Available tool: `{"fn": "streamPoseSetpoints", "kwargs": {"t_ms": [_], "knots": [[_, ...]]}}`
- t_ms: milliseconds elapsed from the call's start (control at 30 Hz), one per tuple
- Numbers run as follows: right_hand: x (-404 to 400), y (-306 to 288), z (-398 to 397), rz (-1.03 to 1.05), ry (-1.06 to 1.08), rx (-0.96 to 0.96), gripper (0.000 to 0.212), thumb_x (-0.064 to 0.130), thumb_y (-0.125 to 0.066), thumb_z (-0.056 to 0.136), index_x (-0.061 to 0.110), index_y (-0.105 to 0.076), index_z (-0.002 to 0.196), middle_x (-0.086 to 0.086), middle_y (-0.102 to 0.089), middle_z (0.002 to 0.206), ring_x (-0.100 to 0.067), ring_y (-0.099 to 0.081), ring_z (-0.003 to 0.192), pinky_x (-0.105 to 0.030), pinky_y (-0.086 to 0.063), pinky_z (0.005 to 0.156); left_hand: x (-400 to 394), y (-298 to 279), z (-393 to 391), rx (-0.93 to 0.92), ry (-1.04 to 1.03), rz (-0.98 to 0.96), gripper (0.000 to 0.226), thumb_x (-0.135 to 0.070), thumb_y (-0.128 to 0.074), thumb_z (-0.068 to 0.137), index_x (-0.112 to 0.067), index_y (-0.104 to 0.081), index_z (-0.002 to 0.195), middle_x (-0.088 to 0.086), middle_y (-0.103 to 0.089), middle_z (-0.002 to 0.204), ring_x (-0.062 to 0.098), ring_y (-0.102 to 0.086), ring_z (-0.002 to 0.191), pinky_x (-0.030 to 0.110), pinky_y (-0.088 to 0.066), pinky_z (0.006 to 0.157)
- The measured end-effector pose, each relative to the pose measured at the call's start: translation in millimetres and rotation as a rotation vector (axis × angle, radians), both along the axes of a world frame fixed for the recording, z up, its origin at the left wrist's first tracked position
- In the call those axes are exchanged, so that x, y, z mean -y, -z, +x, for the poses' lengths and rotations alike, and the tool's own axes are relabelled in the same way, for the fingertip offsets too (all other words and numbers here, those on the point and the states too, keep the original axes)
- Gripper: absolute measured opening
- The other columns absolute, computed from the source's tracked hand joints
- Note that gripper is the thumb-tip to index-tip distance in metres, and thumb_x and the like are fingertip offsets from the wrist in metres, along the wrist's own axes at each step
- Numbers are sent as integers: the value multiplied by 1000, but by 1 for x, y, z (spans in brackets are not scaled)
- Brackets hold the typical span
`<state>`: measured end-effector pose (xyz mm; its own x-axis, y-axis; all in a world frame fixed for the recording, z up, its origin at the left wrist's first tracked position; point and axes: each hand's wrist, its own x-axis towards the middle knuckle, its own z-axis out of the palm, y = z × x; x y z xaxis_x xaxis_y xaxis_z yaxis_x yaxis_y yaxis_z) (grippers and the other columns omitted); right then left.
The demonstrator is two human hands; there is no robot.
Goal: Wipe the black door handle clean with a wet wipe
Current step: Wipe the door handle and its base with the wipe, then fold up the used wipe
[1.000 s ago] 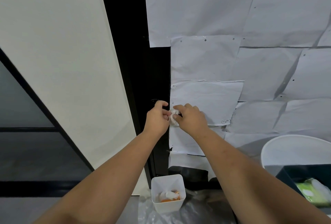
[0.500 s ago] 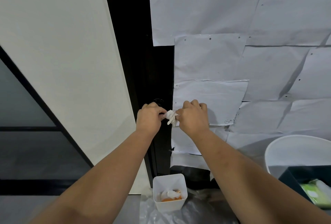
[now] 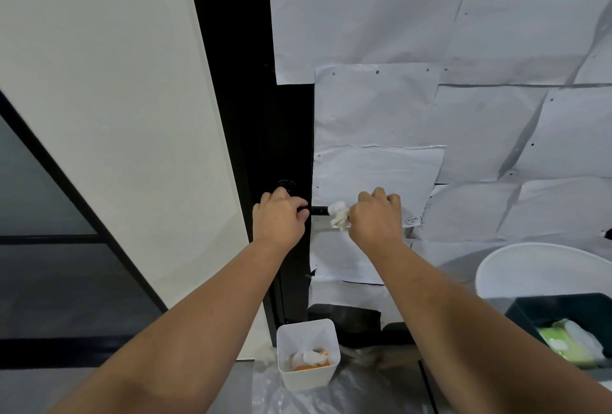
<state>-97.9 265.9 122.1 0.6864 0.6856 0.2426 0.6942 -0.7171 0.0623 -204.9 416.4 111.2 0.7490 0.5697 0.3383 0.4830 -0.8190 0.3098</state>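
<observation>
Paper-covered door (image 3: 381, 108): left hand (image 3: 278, 218) clenched on black door handle (image 3: 318, 211) near its base to steady it, right hand (image 3: 376, 218) fisted around wet wipe (image 3: 339, 214), rubbing the bar.

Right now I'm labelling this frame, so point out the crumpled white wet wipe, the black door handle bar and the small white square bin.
Crumpled white wet wipe (image 3: 339, 214), head view, bunched middle.
Black door handle bar (image 3: 318, 211), head view, bare stretch between the hands.
Small white square bin (image 3: 306, 326), head view, far rim.
</observation>
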Motion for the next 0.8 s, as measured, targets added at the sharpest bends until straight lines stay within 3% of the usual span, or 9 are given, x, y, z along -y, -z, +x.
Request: {"fn": "streamPoseSetpoints", "kwargs": {"t_ms": [233, 367, 500, 633, 800], "knots": [[-8, 7, -21, 120, -55, -195, 16, 25, -52, 90, 16, -64, 87, -3, -52, 92, -28, -58, 79, -33, -32, 65, 1, 0, -4, -13, 65, -5, 29, -30, -54, 96, -32, -62, 124, -3, -57, 115, 23, -47, 109, 37, -40, 89], [-23, -8, -33, 232, -80, -258, 20, 29, -51, 91, 15, -65, 86, 0, -43, 83, -23, -48, 67, -32, -32, 63, -2, -4, -9, -20, 88, -101, 26, -25, -44, 99, -32, -64, 114, -5, -59, 113, 21, -46, 111, 39, -34, 90], [-29, -18, -36, 266, -80, -249, 23, 25, -47, 92, 12, -64, 84, 0, -41, 81, -22, -43, 67, -32, -31, 64, 0, -11, -11, 3, 28, -283, 31, -39, -39, 100, -27, -64, 113, -5, -60, 117, 21, -47, 114, 41, -34, 91], [-28, -14, -36, 266, -65, -283, 25, 28, -48, 93, 14, -64, 79, -1, -42, 81, -23, -44, 68, -32, -31, 66, 0, -9, -16, 176, 27, -459, 17, -34, -52, 95, -20, -62, 94, -4, -63, 88, 18, -59, 84, 39, -51, 75], [-17, 1, -25, 253, 31, -351, 24, 32, -52, 92, 18, -68, 83, 0, -51, 87, -24, -57, 79, -33, -41, 69, -2, -6, -28, 248, -38, -631, 9, -20, -49, 100, -12, -51, 96, 3, -65, 86, 4, -61, 64, 12, -41, 51]]}}
